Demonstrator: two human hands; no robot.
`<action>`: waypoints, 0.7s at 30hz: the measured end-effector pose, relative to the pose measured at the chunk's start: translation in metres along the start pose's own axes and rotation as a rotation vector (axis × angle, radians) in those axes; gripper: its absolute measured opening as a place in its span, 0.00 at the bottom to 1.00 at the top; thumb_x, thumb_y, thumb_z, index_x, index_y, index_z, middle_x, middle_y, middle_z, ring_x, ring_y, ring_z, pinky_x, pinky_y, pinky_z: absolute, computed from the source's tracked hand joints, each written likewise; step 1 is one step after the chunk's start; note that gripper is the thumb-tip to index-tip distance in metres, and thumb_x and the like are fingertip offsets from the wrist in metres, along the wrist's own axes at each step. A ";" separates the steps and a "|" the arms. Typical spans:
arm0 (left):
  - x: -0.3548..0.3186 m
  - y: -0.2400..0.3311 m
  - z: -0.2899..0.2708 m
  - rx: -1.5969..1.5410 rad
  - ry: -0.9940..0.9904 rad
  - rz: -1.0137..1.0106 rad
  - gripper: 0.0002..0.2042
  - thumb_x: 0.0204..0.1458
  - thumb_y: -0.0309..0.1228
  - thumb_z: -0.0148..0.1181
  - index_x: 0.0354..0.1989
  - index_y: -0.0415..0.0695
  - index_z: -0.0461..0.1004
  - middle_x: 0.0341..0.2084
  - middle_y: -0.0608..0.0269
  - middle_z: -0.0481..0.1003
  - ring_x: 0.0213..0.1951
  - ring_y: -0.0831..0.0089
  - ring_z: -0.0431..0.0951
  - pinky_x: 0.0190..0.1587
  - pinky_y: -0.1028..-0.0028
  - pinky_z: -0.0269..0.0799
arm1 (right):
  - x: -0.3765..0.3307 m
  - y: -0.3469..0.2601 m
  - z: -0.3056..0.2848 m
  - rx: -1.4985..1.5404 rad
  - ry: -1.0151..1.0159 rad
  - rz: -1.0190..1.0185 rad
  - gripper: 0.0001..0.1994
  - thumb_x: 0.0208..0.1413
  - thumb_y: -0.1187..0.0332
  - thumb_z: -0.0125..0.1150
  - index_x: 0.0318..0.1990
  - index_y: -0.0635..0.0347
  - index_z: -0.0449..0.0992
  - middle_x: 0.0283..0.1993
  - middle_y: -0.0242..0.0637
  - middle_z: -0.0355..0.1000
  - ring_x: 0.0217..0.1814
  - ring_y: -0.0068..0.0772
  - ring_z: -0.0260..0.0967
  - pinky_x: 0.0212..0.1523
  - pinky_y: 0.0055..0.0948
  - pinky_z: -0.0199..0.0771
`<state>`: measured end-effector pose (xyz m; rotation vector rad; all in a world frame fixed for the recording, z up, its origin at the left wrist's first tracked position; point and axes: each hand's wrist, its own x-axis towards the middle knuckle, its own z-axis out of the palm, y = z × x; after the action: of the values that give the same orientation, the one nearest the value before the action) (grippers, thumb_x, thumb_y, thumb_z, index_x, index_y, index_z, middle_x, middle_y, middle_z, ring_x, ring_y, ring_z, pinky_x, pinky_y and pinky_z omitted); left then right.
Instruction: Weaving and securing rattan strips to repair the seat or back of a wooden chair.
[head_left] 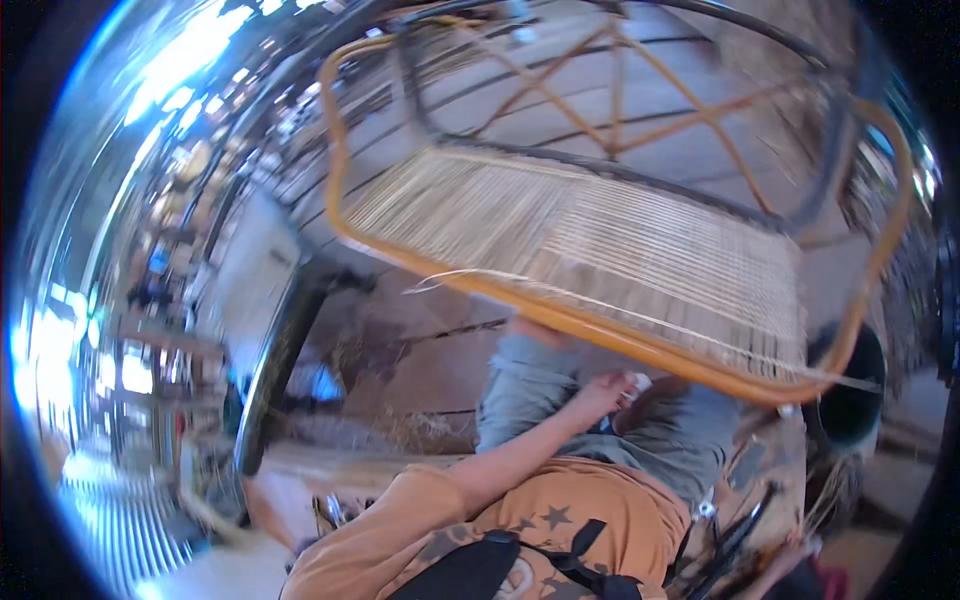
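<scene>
A chair frame of orange-brown bent cane (620,335) stands before me, tilted across my lap. Pale thin strands (560,215) are strung in close rows over its seat; loose ends stick out at its near left and near right edges. Below the near rail, over my thighs, is my left hand (603,396), its fingers closed. Something small and white (640,382) shows at the fingertips, too blurred to name. A blurred skin-coloured shape low at the right seems to be my right hand (790,562), apart from the chair; its fingers cannot be made out.
A dark bucket (850,395) stands by the chair's near right corner. To the left is a panel with a dark curved frame (275,365). Tools (740,525) lie at my right side. The floor (420,375) is of large slabs with plant scraps.
</scene>
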<state>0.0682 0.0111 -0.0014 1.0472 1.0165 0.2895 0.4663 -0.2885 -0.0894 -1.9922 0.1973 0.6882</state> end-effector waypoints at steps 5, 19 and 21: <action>-0.013 -0.005 -0.008 0.257 0.127 0.167 0.20 0.60 0.45 0.48 0.38 0.38 0.72 0.24 0.65 0.73 0.27 0.77 0.72 0.31 0.74 0.69 | 0.035 -0.070 0.114 -0.104 -0.276 -0.174 0.07 0.50 0.70 0.53 0.32 0.61 0.77 0.31 0.44 0.74 0.31 0.43 0.72 0.31 0.42 0.71; -0.006 -0.030 0.003 0.463 0.055 0.493 0.16 0.53 0.40 0.52 0.28 0.36 0.72 0.22 0.47 0.73 0.27 0.55 0.74 0.32 0.59 0.66 | -0.079 -0.314 0.461 -0.073 -0.867 -0.773 0.08 0.50 0.70 0.53 0.33 0.62 0.77 0.31 0.45 0.74 0.31 0.43 0.72 0.31 0.42 0.71; 0.006 -0.039 -0.002 0.459 0.041 0.444 0.15 0.52 0.39 0.52 0.28 0.37 0.73 0.22 0.49 0.74 0.28 0.56 0.74 0.32 0.60 0.67 | -0.093 -0.322 0.484 -0.094 -0.907 -0.812 0.08 0.50 0.69 0.53 0.33 0.62 0.77 0.31 0.45 0.74 0.31 0.44 0.72 0.31 0.41 0.71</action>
<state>0.0597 -0.0037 -0.0365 1.6945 0.8975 0.4510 0.3357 0.2725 0.0318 -1.4558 -1.1265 0.9603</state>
